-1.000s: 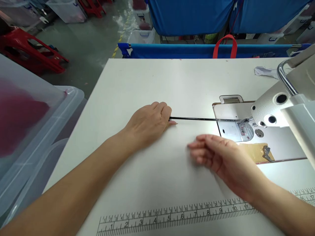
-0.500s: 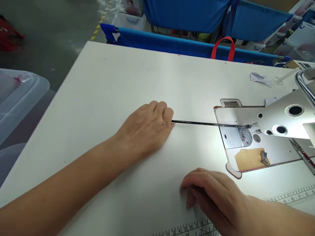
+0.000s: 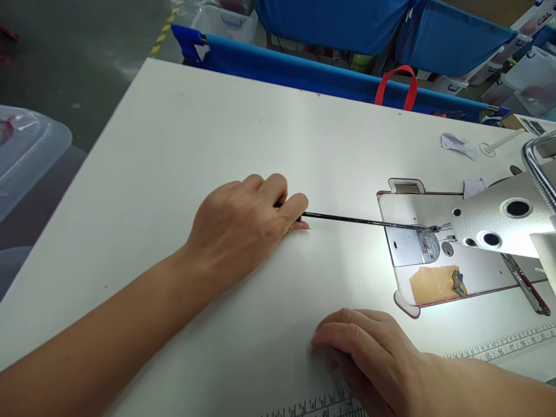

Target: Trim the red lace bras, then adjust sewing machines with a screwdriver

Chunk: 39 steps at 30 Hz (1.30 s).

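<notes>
A thin black cord [image 3: 351,219] is stretched nearly straight over the white table. Its right end runs under the presser foot of the sewing machine [image 3: 499,217]. My left hand [image 3: 247,223] is closed around the cord's left part, thumb and index finger pinching it, with a bit of black showing between the fingers. My right hand [image 3: 373,353] rests on the table nearer to me, by the printed ruler scale [image 3: 321,405]. Its fingers are loosely bent, the thumb is tucked below, and nothing shows in it.
On the machine's metal bed lies a piece of tan tape [image 3: 434,284] with a small metal part. Snips [image 3: 527,286] lie right of it. Paper scraps [image 3: 458,145] sit farther back. A blue cloth trough [image 3: 282,63] with a red strap borders the table's far edge; clear bins [image 3: 35,145] stand left.
My left hand has loosened and lifted its knuckles slightly while keeping the cord, showing more of it between the fingers. My right hand stays about in place. The view has shifted slightly.
</notes>
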{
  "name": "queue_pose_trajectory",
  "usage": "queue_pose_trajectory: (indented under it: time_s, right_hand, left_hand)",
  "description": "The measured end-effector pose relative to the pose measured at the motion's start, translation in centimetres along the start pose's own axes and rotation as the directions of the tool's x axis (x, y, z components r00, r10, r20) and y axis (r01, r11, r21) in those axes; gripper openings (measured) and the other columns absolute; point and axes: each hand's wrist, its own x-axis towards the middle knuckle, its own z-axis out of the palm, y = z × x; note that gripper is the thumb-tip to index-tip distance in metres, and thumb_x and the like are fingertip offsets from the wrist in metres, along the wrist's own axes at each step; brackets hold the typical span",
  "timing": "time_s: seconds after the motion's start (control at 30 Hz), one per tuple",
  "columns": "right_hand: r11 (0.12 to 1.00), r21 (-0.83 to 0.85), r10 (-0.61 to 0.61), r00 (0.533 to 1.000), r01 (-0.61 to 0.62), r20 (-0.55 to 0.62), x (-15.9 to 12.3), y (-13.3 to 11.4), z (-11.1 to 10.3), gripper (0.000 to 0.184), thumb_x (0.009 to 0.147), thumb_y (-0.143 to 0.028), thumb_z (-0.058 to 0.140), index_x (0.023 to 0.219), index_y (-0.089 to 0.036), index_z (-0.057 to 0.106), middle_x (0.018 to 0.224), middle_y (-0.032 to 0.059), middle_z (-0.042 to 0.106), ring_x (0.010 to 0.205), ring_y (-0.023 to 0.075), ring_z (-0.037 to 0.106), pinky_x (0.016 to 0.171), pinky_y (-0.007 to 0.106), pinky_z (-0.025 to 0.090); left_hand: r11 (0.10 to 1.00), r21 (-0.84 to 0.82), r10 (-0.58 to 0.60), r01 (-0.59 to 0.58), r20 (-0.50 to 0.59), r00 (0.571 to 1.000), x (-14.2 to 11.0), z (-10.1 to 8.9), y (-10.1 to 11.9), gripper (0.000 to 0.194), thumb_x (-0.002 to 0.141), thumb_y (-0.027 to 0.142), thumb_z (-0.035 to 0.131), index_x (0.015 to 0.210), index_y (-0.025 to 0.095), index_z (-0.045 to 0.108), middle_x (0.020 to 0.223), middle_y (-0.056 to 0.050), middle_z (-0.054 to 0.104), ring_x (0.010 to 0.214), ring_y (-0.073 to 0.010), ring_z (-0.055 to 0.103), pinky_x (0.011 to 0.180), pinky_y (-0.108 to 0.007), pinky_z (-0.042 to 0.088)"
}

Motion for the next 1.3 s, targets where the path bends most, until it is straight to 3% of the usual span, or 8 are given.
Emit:
queue_pose_trajectory:
  time_s: [0.2, 0.57, 0.97, 1.3]
  right_hand:
    - [0.999, 0.002, -0.047, 0.999, 0.047, -0.025, -0.1, 0.6, 0.5, 0.033, 0.089, -0.001, 0.040, 0.119, -0.012, 0.050, 0.102, 0.0111, 0.067, 0.087, 0.0190, 0.064, 0.077, 0.031, 0.056]
    - [0.993, -0.053, -0.111, 0.992, 0.109, -0.053, 0.0, 1.4, 1.7, 0.038, 0.084, -0.001, 0.045, 0.119, -0.013, 0.049, 0.105, 0.0103, 0.066, 0.083, 0.0197, 0.063, 0.070, 0.031, 0.052]
    - [0.989, -0.056, -0.137, 0.989, 0.133, -0.062, -0.2, 1.7, 1.9, 0.039, 0.084, 0.001, 0.044, 0.119, -0.014, 0.050, 0.105, 0.0099, 0.065, 0.083, 0.0184, 0.061, 0.071, 0.029, 0.051]
    - [0.991, -0.048, -0.132, 0.988, 0.129, -0.075, -0.1, 1.6, 1.8, 0.036, 0.086, -0.001, 0.043, 0.118, -0.014, 0.050, 0.102, 0.0098, 0.066, 0.078, 0.0180, 0.059, 0.068, 0.029, 0.051]
  left_hand:
    - [0.996, -0.089, 0.011, -0.001, 0.107, 0.994, 0.4, -0.2, -0.2, 0.040, 0.100, 0.038, 0.033, 0.075, 0.023, 0.060, 0.060, -0.002, 0.053, 0.052, -0.0168, 0.044, 0.046, -0.030, 0.021]
    - [0.990, -0.140, 0.022, -0.006, 0.110, 0.994, 0.4, 0.2, 0.0, 0.040, 0.099, 0.042, 0.036, 0.078, 0.019, 0.060, 0.066, -0.006, 0.057, 0.055, -0.0193, 0.049, 0.047, -0.032, 0.026]
    - [0.994, -0.099, -0.038, 0.056, 0.169, 0.985, 0.9, 0.3, -0.1, 0.040, 0.097, 0.045, 0.033, 0.082, 0.020, 0.060, 0.066, -0.006, 0.061, 0.058, -0.0198, 0.055, 0.046, -0.029, 0.018]
    - [0.991, -0.123, -0.033, 0.049, 0.133, 0.991, 0.5, 0.3, -0.2, 0.043, 0.098, 0.045, 0.029, 0.081, 0.021, 0.060, 0.065, -0.006, 0.061, 0.058, -0.0197, 0.055, 0.046, -0.029, 0.019]
